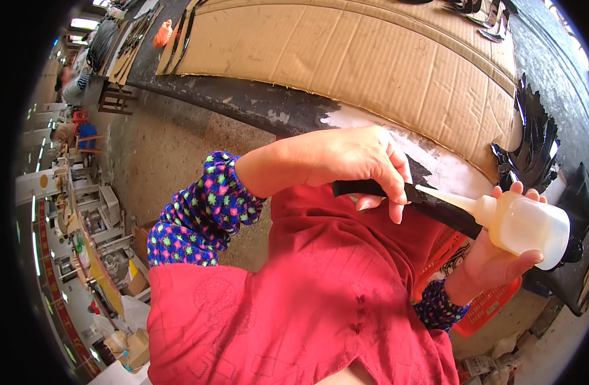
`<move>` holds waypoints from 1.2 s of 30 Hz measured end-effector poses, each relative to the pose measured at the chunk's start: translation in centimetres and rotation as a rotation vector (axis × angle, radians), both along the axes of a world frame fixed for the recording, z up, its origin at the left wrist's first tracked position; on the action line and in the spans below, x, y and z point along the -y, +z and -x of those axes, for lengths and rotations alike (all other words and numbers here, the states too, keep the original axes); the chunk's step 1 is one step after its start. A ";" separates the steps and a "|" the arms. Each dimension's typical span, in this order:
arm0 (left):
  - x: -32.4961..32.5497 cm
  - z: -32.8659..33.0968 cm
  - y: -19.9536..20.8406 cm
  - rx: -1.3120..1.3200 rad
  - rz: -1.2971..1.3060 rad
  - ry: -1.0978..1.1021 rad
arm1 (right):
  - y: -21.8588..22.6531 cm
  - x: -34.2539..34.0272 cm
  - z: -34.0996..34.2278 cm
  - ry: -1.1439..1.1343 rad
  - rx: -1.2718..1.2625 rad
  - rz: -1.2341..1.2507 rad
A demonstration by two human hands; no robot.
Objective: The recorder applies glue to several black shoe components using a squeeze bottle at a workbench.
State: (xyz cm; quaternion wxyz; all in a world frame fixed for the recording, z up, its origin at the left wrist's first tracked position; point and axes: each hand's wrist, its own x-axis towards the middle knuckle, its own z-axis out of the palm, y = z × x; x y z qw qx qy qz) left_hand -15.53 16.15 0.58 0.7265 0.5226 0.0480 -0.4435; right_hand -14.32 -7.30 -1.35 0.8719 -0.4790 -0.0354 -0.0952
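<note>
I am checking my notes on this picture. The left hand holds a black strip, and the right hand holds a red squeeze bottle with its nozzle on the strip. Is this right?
Not quite: the squeeze bottle is white and translucent, not red. The head view shows it. The rest holds: the left hand holds the black strip, and the right hand holds the bottle with its nozzle on the strip.

The left hand [345, 160] grips a strip [435, 208] near the middle, and the right hand [499, 253] holds a squeeze bottle [528, 224] just right of it, the nozzle touching the strip. Beyond both lies a bench [256, 106] with cardboard sheets [384, 64] on it. A stack of cut pieces [535, 144] sits at the cardboard's right end, and a basket [490, 305] lies below the right hand.
</note>
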 end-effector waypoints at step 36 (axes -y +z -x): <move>-0.3 -0.6 -0.4 -0.047 -0.020 -0.001 | -0.8 0.2 -0.3 -0.012 -0.050 0.046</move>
